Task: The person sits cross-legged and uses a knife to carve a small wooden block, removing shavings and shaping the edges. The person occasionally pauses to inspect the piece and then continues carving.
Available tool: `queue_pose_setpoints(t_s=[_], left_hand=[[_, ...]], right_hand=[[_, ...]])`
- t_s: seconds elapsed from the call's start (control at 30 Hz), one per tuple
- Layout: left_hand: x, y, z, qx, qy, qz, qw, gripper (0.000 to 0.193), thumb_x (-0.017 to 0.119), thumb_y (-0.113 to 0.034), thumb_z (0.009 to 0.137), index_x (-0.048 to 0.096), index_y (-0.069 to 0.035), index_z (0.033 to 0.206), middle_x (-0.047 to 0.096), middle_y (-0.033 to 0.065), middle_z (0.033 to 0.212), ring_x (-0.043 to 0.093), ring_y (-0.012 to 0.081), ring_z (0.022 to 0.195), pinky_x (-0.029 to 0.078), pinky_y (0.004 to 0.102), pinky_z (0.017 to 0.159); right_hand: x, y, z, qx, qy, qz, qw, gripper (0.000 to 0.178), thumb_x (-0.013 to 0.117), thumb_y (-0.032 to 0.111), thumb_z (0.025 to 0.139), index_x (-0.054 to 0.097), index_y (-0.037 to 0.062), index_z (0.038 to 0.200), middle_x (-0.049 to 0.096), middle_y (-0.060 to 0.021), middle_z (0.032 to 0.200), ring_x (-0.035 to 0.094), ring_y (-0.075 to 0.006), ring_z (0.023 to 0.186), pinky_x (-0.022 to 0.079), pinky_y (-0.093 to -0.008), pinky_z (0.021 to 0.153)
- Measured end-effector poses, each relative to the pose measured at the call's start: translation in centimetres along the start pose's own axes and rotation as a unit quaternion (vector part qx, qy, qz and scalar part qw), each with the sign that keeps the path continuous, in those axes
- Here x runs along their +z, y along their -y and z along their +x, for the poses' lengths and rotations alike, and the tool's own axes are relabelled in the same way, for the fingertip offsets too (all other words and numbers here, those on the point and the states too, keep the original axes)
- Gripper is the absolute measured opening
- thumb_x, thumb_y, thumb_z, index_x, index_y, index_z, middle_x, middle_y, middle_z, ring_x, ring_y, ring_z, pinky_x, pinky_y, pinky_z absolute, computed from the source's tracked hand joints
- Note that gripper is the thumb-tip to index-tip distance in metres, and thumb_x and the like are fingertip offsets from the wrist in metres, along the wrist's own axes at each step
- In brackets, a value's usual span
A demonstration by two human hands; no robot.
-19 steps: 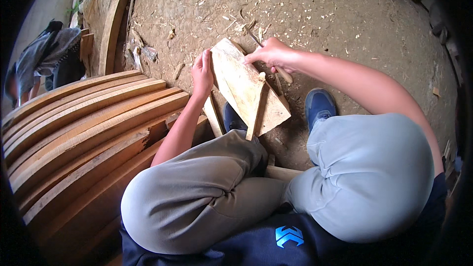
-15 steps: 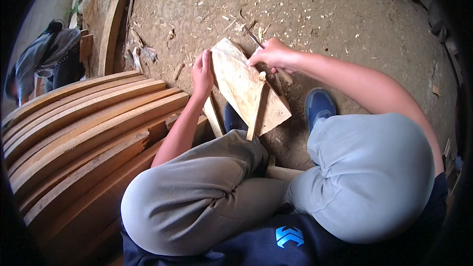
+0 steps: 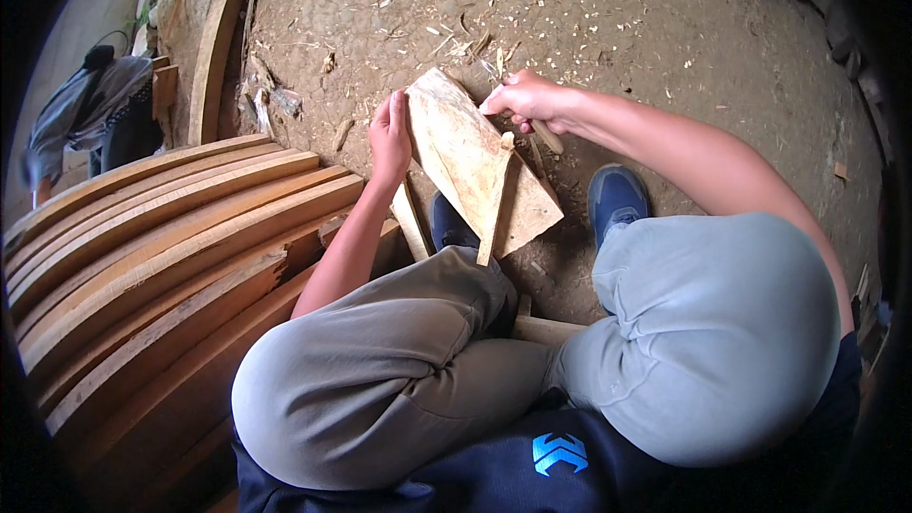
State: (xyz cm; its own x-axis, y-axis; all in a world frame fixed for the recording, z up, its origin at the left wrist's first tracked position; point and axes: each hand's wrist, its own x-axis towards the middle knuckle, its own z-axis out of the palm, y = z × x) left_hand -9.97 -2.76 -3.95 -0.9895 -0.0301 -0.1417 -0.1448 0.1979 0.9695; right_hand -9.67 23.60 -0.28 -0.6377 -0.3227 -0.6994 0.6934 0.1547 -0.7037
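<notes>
While the left hand lies along the left edge of a pale wooden block, its fingers nearly straight and together, I cannot tell whether they grip it. Just beside the block's right edge, the right hand has its fingers curled closed around a wooden-handled tool. Slanting between both hands, the block has its lower end between 2 blue shoes. Planks lie to the left.

Right grip shifted slightly, tool angled differently
</notes>
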Motion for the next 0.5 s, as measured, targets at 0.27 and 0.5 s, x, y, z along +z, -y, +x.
queue_pose_setpoints(t_s=[0.27,0.5], left_hand=[[-1.5,1.4,0.8,0.023,0.035,0.032,0.999,0.040,0.050,-0.030,0.108,0.067,0.004,0.119,0.067,0.0050,0.104,0.059,0.0101,0.097,0.046,0.0256,0.088],[-1.4,1.8,1.0,0.001,0.058,0.001,0.998,0.040,0.050,-0.030,0.108,0.067,0.004,0.121,0.066,0.0069,0.108,0.059,0.0113,0.100,0.046,0.0262,0.091]], right_hand=[[1.3,0.8,0.2,-0.123,-0.096,-0.239,0.959,0.032,0.058,0.025,0.093,0.071,-0.0039,0.094,0.069,-0.0195,0.082,0.067,-0.0290,0.075,0.051,-0.0428,0.075],[1.5,-0.4,0.6,-0.125,-0.142,-0.200,0.961,0.033,0.056,0.025,0.091,0.071,-0.0041,0.088,0.069,-0.0200,0.077,0.068,-0.0296,0.075,0.052,-0.0417,0.074]])
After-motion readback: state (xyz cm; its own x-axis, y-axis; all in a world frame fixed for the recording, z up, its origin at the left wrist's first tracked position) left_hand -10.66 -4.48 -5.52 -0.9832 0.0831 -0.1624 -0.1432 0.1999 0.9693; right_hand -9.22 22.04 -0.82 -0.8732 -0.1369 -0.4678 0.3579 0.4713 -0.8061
